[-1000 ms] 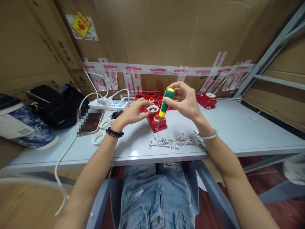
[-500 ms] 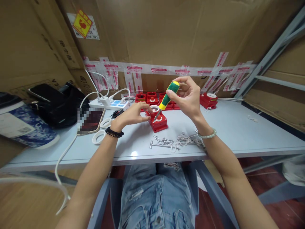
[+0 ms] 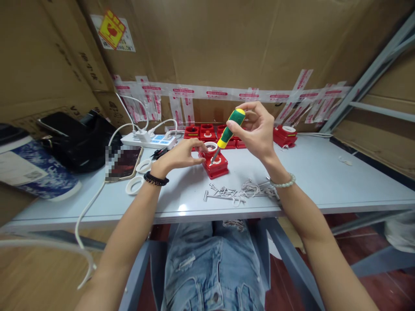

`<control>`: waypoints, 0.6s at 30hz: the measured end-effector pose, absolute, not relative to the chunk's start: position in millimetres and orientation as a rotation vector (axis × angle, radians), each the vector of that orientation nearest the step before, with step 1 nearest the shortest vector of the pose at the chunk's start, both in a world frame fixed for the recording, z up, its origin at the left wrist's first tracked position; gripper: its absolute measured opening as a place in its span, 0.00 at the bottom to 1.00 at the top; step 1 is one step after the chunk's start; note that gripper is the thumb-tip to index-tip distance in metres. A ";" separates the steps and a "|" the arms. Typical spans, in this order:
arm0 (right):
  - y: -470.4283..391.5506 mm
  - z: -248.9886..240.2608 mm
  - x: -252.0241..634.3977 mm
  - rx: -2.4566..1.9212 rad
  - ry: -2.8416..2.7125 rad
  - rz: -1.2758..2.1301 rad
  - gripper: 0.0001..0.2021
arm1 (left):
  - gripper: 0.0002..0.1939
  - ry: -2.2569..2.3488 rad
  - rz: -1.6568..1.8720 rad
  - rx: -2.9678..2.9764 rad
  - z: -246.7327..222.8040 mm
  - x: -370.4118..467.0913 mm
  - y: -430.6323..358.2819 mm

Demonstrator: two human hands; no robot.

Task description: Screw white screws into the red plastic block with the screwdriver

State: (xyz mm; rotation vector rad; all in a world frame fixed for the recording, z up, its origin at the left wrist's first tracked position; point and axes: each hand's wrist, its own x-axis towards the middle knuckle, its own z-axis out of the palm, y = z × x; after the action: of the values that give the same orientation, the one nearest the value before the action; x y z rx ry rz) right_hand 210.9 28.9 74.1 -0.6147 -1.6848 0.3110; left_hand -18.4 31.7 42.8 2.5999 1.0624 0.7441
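Note:
My right hand (image 3: 256,129) is closed round the green and yellow handle of a screwdriver (image 3: 231,128). The screwdriver slants down to the left, its tip at the near left part of a red box (image 3: 218,171). My left hand (image 3: 184,154) steadies the box from the left, thumb and fingers on its edge. A white ring (image 3: 211,147) sits at the back of this box. Silver screws (image 3: 223,191) and T-shaped rods lie in front of it, with white strings (image 3: 251,188) among them.
Several red boxes (image 3: 207,132) stand behind, and another (image 3: 285,136) at the right. White rings (image 3: 134,185), a phone (image 3: 125,164), a power strip (image 3: 155,141), a black bag (image 3: 74,142) and a blue-white cup (image 3: 35,172) are at the left.
The screwdriver's handle and my right hand have shifted very slightly. My left hand and the red box look the same.

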 end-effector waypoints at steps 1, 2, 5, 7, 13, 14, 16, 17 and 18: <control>28.1 74.2 210.4 -0.616 -1.682 0.313 0.18 | 0.11 1.059 0.748 2.601 42.4 -18.4 31.9; 27.4 74.2 209.8 -0.617 -1.677 0.314 0.18 | 0.11 1.057 0.753 2.602 42.2 -18.3 32.0; 25.5 74.4 207.7 -0.616 -1.667 0.321 0.17 | 0.10 1.056 0.758 2.602 42.3 -17.8 31.8; 25.0 74.0 205.6 -0.607 -1.657 0.335 0.17 | 0.10 1.053 0.756 2.599 43.2 -17.2 31.0; 27.6 71.2 202.4 -0.580 -1.638 0.363 0.18 | 0.09 1.020 0.781 2.536 49.1 -14.2 24.0; 28.4 70.7 202.7 -0.583 -1.642 0.359 0.18 | 0.09 1.009 0.783 2.514 50.2 -13.5 22.4; 29.7 70.0 203.5 -0.593 -1.648 0.347 0.19 | 0.09 0.982 0.768 2.480 51.9 -11.8 19.7; 30.2 69.8 203.8 -0.598 -1.650 0.343 0.19 | 0.08 0.966 0.753 2.470 52.3 -10.9 18.8; 30.4 69.6 204.0 -0.602 -1.652 0.341 0.19 | 0.08 0.953 0.738 2.466 52.3 -10.0 18.4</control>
State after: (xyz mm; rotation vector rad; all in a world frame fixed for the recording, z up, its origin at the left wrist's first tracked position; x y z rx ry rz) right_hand 204.0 30.4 69.6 -0.6022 -1.6519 0.3407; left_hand -10.0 18.4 52.3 2.4655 0.9529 0.7379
